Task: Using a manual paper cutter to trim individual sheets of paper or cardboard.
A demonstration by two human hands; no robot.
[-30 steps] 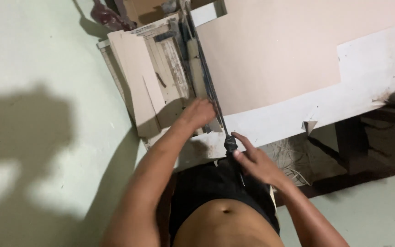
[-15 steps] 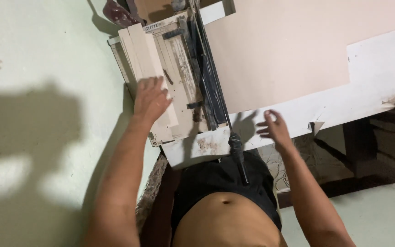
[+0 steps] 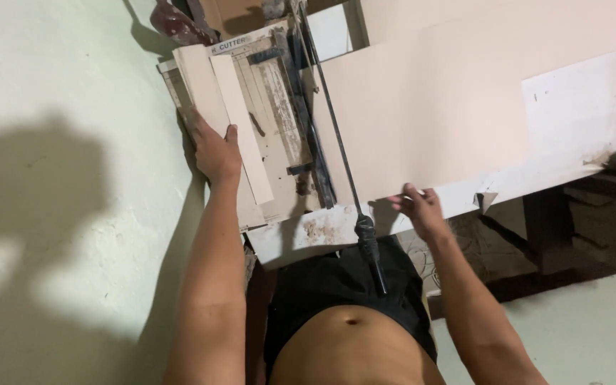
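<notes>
You stand in a small paper-cutting workshop: a worn lever paper cutter point(image 3: 286, 135) sits on a scuffed white bench point(image 3: 579, 135), with large cardboard sheets point(image 3: 429, 107) and cut strips point(image 3: 240, 128).
</notes>
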